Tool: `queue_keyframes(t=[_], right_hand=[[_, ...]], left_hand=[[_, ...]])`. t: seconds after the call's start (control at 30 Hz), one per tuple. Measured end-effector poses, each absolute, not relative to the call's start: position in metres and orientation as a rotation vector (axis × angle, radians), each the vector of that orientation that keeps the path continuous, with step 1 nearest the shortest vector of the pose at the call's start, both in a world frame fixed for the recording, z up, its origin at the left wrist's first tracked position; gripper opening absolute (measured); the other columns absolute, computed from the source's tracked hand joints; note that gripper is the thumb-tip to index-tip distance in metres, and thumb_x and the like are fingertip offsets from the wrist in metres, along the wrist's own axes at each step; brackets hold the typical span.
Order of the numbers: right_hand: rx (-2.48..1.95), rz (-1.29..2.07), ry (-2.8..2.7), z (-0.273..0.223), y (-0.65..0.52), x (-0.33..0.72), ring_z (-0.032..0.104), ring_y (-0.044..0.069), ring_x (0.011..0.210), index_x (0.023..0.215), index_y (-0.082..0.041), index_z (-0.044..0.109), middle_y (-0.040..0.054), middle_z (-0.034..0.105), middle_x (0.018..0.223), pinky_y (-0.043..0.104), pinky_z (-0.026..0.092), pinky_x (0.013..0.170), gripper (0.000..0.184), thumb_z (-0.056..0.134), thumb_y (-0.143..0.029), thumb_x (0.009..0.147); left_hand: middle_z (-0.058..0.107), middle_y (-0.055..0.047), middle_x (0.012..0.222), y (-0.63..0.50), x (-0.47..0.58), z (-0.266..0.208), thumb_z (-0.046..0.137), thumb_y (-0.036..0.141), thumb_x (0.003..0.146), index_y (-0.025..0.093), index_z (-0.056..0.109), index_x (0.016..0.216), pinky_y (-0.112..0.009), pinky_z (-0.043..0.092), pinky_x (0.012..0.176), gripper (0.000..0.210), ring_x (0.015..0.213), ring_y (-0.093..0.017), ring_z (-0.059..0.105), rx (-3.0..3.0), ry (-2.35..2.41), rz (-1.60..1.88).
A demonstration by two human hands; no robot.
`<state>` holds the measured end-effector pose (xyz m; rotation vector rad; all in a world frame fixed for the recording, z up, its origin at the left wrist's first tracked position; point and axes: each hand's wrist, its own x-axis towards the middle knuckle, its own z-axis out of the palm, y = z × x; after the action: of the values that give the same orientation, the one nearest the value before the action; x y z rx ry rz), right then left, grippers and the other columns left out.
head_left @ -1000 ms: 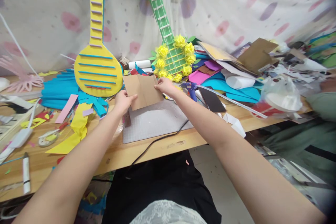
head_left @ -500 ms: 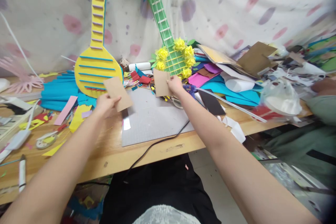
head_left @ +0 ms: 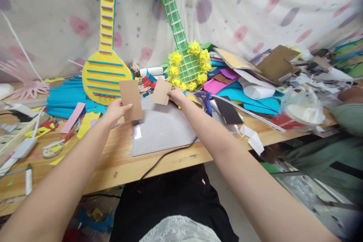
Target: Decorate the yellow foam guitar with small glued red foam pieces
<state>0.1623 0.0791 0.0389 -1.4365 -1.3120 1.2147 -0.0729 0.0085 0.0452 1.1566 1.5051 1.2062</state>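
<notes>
My left hand (head_left: 118, 110) pinches a tan rectangular cardboard piece (head_left: 131, 99) by its left edge and holds it nearly upright. In my right hand (head_left: 177, 95) is a smaller cardboard piece (head_left: 161, 91), tilted, gripped at its right edge; a second layer seems to show along that edge. Both pieces are above a grey board (head_left: 161, 132) and do not touch each other. Behind them a yellow paper guitar (head_left: 105, 72) and a green paper guitar (head_left: 177, 32) with yellow paper flowers lean on the curtain.
A blue glue gun (head_left: 206, 101) and a dark phone (head_left: 229, 110) lie right of my right hand. Coloured sheets (head_left: 249, 100) and scraps pile up at the right. A black cable (head_left: 161, 160) crosses the table's front edge. Someone in a green garment (head_left: 346, 121) is at the far right.
My right hand has moved left with its cardboard, toward the other piece. The left hand's cardboard has turned more upright. The glue gun is now more exposed.
</notes>
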Motion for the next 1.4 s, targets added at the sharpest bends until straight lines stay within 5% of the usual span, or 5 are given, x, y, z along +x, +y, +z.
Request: queue_keyframes(t=[0.37, 0.6, 0.8, 1.0, 1.4], right_hand=[[-1.776, 0.411, -1.858, 0.031, 0.084, 0.175, 0.059, 0.024, 0.102, 0.094, -0.017, 0.061, 0.0113, 0.066, 0.102, 0.037, 0.043, 0.090, 0.019, 0.052, -0.019, 0.077], [-1.488, 1.128, -1.768, 0.037, 0.059, 0.182, 0.059, 0.010, 0.058, 0.081, -0.014, 0.059, 0.0062, 0.067, 0.078, 0.022, 0.048, 0.058, 0.008, 0.055, -0.021, 0.081], [-1.148, 1.551, -1.672, 0.039, 0.040, 0.154, 0.060, 0.008, 0.060, 0.079, -0.015, 0.057, 0.0023, 0.065, 0.076, 0.018, 0.049, 0.054, 0.013, 0.062, -0.027, 0.078], [-1.197, 1.457, -1.534, 0.029, 0.039, 0.135, 0.054, 0.005, 0.051, 0.068, -0.015, 0.052, -0.0052, 0.056, 0.058, 0.016, 0.047, 0.050, 0.014, 0.063, -0.011, 0.074], [-1.297, 1.361, -1.466, 0.034, 0.042, 0.145, 0.052, 0.004, 0.045, 0.072, -0.019, 0.040, -0.0078, 0.053, 0.052, 0.013, 0.041, 0.044, 0.018, 0.038, -0.014, 0.089]], left_hand=[[0.070, -0.006, 0.079, 0.002, -0.056, 0.050, 0.081, 0.028, 0.041, 0.015, 0.066, 0.080, -0.035, 0.048, 0.078, 0.044, 0.084, -0.025, 0.064, 1.282, 1.427, 0.990], [0.069, -0.006, 0.081, 0.004, -0.039, 0.043, 0.078, 0.026, 0.047, 0.014, 0.064, 0.083, -0.033, 0.048, 0.075, 0.040, 0.080, -0.022, 0.063, 1.215, 1.414, 1.064], [0.069, -0.007, 0.088, 0.001, -0.030, 0.041, 0.078, 0.030, 0.049, 0.015, 0.063, 0.088, -0.032, 0.048, 0.075, 0.045, 0.088, -0.023, 0.062, 1.158, 1.330, 1.122], [0.069, -0.008, 0.094, -0.003, -0.026, 0.040, 0.078, 0.028, 0.049, 0.015, 0.062, 0.091, -0.032, 0.050, 0.073, 0.047, 0.088, -0.022, 0.063, 1.102, 1.366, 1.096], [0.069, -0.007, 0.092, -0.004, -0.024, 0.035, 0.076, 0.021, 0.054, 0.016, 0.062, 0.088, -0.029, 0.050, 0.070, 0.037, 0.083, -0.020, 0.064, 1.045, 1.367, 1.047]])
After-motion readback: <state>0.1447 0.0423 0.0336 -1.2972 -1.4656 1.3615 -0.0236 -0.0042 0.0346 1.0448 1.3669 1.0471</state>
